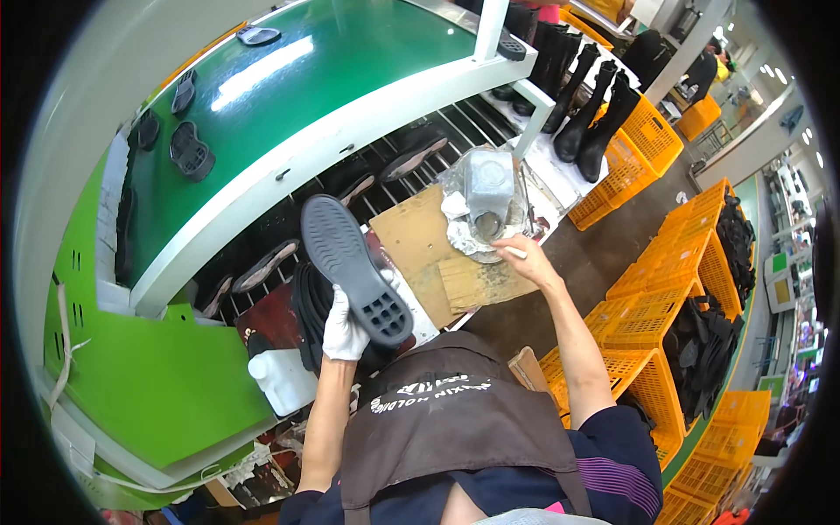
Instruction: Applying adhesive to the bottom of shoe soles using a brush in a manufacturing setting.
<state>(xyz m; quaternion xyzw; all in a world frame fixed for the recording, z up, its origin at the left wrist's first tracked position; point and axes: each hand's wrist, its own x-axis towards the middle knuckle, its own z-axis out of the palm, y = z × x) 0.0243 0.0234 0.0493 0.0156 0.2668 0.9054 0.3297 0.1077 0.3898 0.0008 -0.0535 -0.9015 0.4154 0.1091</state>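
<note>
My left hand [346, 329], in a white glove, is closed on the edge of a dark grey shoe sole [337, 236]. The sole is tilted up, its ribbed face and the square hollows of its heel end showing. My bare right hand [528, 262] pinches a tool with a slim white handle [515, 252]; its working end is hidden. The fingers are at the round mouth of a translucent squarish bottle [490, 185], which lies tilted in a white-crusted holder [462, 234]. Stained brown cardboard [416, 229] lies between the two hands.
A green conveyor belt [350, 66] carries several soles beyond a white frame. Below it, more soles rest on a metal rack [411, 157]. A white plastic jug [284, 382] stands at left. Black boots [604, 122] and yellow crates [630, 341] stand at right.
</note>
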